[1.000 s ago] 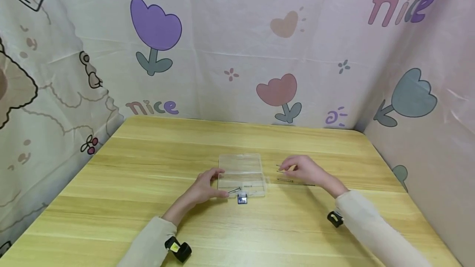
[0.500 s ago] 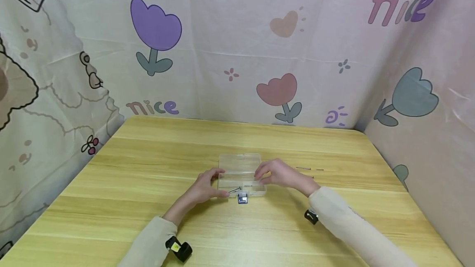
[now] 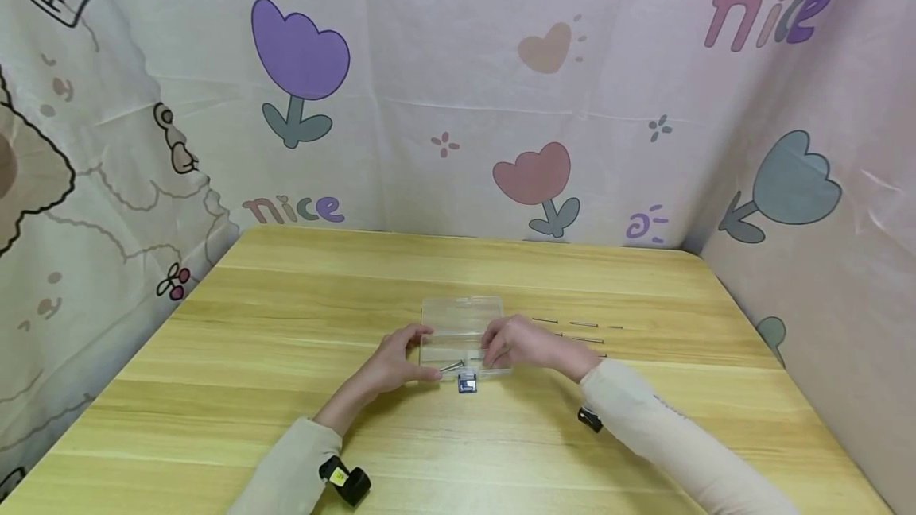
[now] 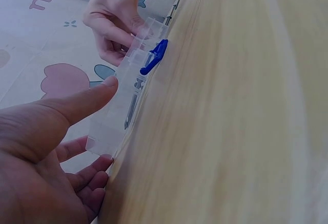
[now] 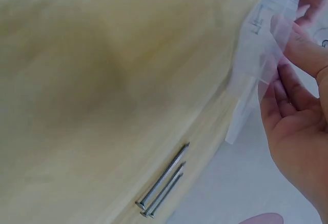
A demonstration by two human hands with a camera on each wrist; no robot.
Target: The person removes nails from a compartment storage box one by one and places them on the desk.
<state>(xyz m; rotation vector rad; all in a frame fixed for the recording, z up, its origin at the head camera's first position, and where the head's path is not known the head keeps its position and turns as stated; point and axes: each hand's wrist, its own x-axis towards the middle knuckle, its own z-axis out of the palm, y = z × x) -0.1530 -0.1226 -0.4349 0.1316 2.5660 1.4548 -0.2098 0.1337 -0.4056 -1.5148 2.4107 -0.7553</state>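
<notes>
A clear plastic box (image 3: 462,316) lies with its lid raised back and a blue latch (image 4: 155,57) at its front. My left hand (image 3: 396,358) holds the box's left end, thumb at the front and fingers behind. Metal nails (image 3: 452,366) lie in the front compartment beside the thumb. My right hand (image 3: 518,342) reaches into the box's right part, its thumb and fingers bent. Its fingertips are partly hidden, so whether they pinch something cannot be seen. Right of the box, several loose nails (image 5: 163,178) of different lengths lie on the table, partly under the right forearm.
The wood-grain table (image 3: 322,284) runs back to a printed cloth backdrop (image 3: 429,62), which also covers both sides. Black wrist cameras (image 3: 345,482) hang from both sleeves.
My right hand has moved left from the loose nails into the box, then slightly nearer its front. More of those nails now show. The left hand keeps its place on the box.
</notes>
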